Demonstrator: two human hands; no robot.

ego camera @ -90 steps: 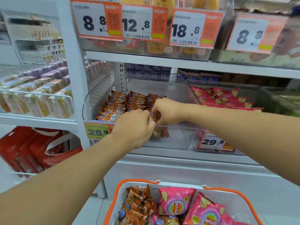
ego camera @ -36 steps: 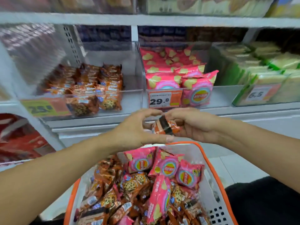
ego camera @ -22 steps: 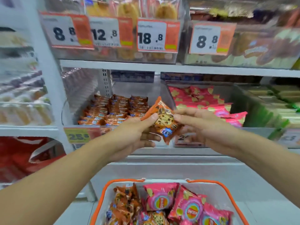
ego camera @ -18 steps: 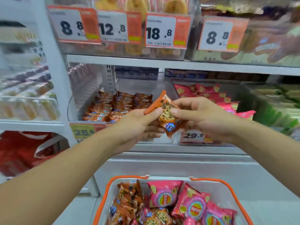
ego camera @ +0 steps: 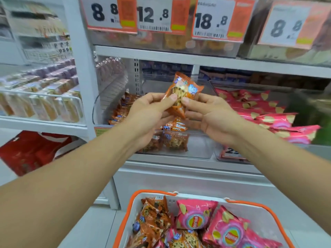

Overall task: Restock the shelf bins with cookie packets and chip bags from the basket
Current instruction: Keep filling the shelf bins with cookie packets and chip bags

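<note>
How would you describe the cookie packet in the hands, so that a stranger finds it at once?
Start at the clear bin on the middle shelf. Just in front of it, the left hand and right hand pinch one orange cookie packet. It alone is held upright in the air; the others lie in the bin or basket.

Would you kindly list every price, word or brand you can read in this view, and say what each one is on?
"8.8": price tag, upper shelf, far left.
"12.8": price tag beside it.
"18.8": price tag, next right.
"8.8": blurred price tag, far right.
"2…": bin tag under the right hand; rest hidden.
Unreadable: green tag, cookie packet logo, chip bag logo, barcodes and small print.
</note>
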